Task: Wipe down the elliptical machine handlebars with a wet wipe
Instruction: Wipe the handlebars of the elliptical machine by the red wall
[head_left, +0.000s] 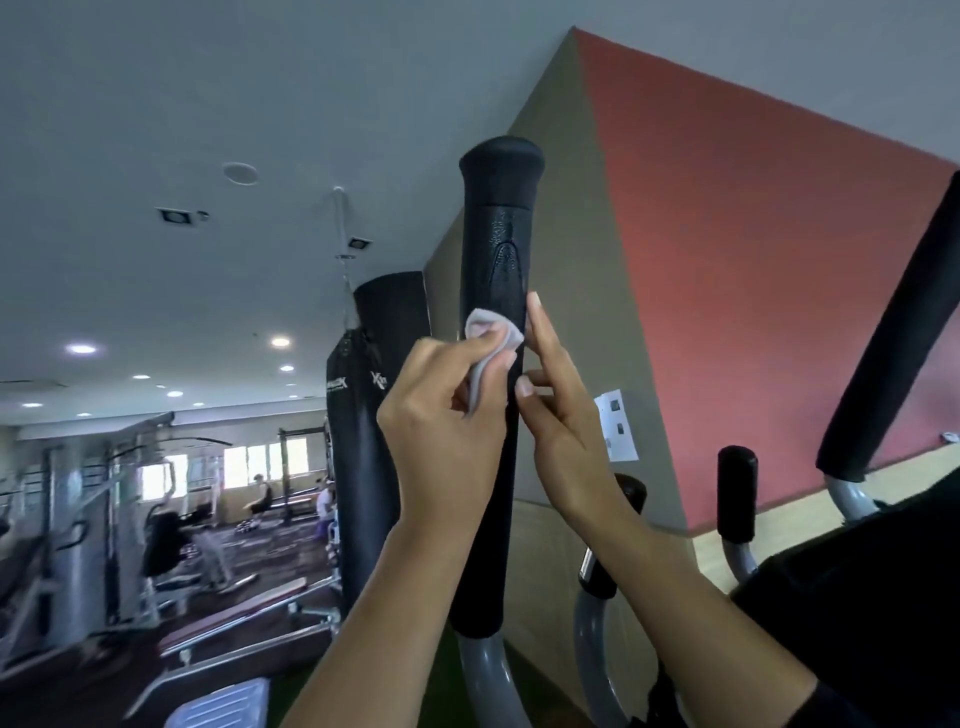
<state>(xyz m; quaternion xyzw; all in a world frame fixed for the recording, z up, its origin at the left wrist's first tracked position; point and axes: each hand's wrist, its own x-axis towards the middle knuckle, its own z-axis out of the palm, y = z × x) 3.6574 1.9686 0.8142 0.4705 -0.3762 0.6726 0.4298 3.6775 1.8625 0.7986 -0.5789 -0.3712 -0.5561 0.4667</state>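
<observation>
Left grip (441, 410) pinches crumpled pale-grey wipe (491, 332) against black textured handlebar (498, 228)

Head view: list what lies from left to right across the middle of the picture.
Gym machines → hanging punching bag → left hand pinching the wet wipe → tall black handlebar → right hand → paper notice on the wall → short black grip → slanted padded bar.

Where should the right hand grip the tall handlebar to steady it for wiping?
Probably mid-sleeve, just below the wipe, from the right: the handlebar stands near upright, its round sleeve suits curled fingers, and the left hand works the left side.
</observation>
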